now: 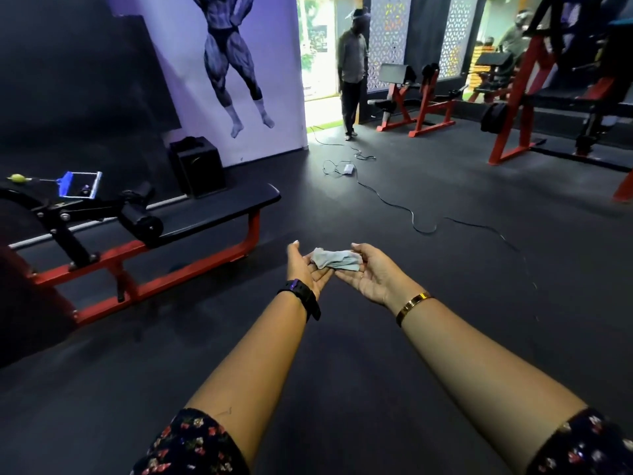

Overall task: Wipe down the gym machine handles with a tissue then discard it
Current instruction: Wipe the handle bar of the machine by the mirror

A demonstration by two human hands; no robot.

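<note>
Grey-blue crumpled tissue [337,259] lies crosswise at frame centre. The left hand [308,272] supports one end on flat, relaxed fingers. The right hand [371,277] pinches the other end under its thumb, so it is likelier to carry it.

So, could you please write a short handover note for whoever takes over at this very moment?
Left hand: open, palm up, one end of the tissue resting on its fingers.
Right hand: palm up, thumb pinching the other end.
Tissue: crumpled, held above the floor, touching no machine.
Done: cannot tell whether any handles were wiped.
Left: wipe the handles, perhaps on the bench machine, then discard; no bin in view.
</note>
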